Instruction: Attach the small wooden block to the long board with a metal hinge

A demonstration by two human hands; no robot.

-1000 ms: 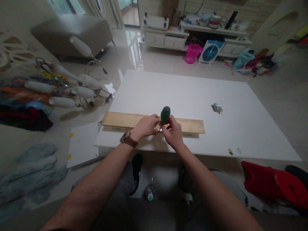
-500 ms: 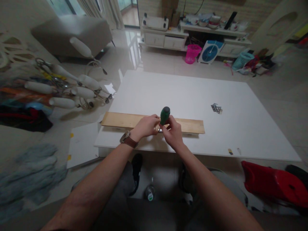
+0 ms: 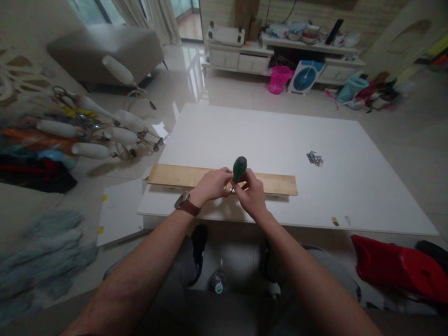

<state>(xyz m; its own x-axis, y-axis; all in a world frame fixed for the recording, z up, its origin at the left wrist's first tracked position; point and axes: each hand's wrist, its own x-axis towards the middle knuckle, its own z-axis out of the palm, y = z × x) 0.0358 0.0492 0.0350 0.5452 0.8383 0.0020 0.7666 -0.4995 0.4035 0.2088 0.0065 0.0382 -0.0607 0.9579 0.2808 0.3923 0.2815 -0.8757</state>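
Observation:
A long wooden strip [image 3: 175, 176] lies along the near edge of a white board [image 3: 273, 140]. A green-handled screwdriver [image 3: 240, 168] stands upright over the strip's middle. My right hand [image 3: 251, 193] is closed round the lower part of its handle. My left hand [image 3: 212, 184], with a brown watch at the wrist, pinches at the screwdriver's tip just above the strip. What the left fingers hold there is too small to make out.
A small heap of metal brackets [image 3: 315, 158] lies on the board to the right. White chandelier arms [image 3: 105, 135] lie on the floor at left, grey gloves [image 3: 45, 252] near left, a red bag [image 3: 395, 268] near right. Pink bin [image 3: 280, 78] and fan [image 3: 304, 77] stand far back.

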